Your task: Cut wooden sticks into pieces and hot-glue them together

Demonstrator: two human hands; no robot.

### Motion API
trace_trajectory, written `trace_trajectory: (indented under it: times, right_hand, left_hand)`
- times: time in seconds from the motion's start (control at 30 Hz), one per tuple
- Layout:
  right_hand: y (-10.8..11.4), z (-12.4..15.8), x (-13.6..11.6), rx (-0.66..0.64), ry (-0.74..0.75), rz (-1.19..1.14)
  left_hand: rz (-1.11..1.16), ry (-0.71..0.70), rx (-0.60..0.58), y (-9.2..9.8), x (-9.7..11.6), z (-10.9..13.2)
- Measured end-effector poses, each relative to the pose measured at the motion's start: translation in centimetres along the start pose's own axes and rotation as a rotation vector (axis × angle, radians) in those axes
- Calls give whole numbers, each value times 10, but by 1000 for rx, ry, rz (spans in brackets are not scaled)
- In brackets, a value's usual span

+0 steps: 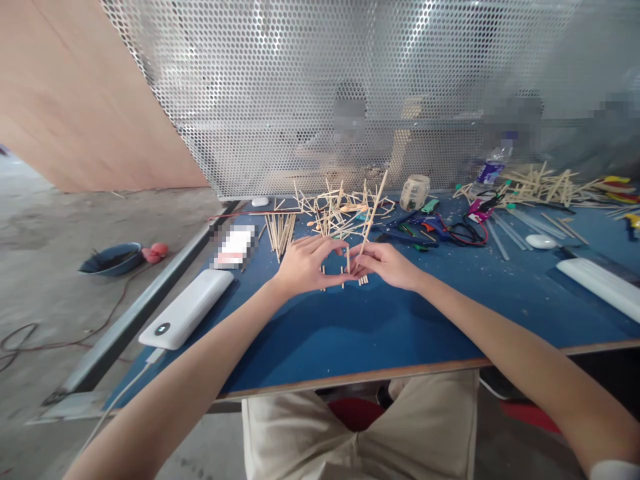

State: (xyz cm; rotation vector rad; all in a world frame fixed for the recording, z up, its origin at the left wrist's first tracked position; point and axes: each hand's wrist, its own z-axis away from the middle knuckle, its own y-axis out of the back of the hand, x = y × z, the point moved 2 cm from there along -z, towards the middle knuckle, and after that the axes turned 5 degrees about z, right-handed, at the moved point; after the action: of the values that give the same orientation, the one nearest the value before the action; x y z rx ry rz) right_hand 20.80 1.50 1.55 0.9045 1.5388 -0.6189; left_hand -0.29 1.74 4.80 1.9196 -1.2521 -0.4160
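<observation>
My left hand [306,265] and my right hand [385,263] meet over the blue table [350,333], fingertips pinched together on a small frame of thin wooden sticks [345,267] that stands on the tabletop. One long stick [373,212] rises slanting from between my fingers. Just behind my hands lies a tangled pile of glued sticks [340,207]. A loose bundle of sticks [280,230] lies to its left.
A white power bank [187,310] with a cable lies at the left edge. A glue gun, pliers and wires [435,227] sit behind right, beside a jar [415,192] and bottle [493,167]. Another stick structure [540,185] and a white bar [600,283] are far right. A perforated metal screen [350,87] backs the table.
</observation>
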Motion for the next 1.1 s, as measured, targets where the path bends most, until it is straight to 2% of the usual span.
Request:
trace_trajectory:
  times: [0.13,0.37,0.47,0.63,0.9,1.0,1.1]
  right_hand:
    - [-5,0,4,-5,-25,33]
    - [-10,1,4,92,2,170]
    - [-11,1,2,97,4,157]
    - [-10,2,0,76,-3,149]
    - [-12,2,1,37,-51,231]
    - [-7,3,0,97,-16,345]
    - [1,4,-5,223,87,483]
  left_hand:
    - [-31,-13,-37,-1,-2,1]
    - [26,-18,-22,-11,-2,5]
    - [192,68,-5,-11,1,2]
    - [512,305,97,-13,2,-5]
    - [774,454,80,-26,1,-5]
    - [919,566,159,-27,0,-3]
    - [1063,650,209,-28,-1,-2]
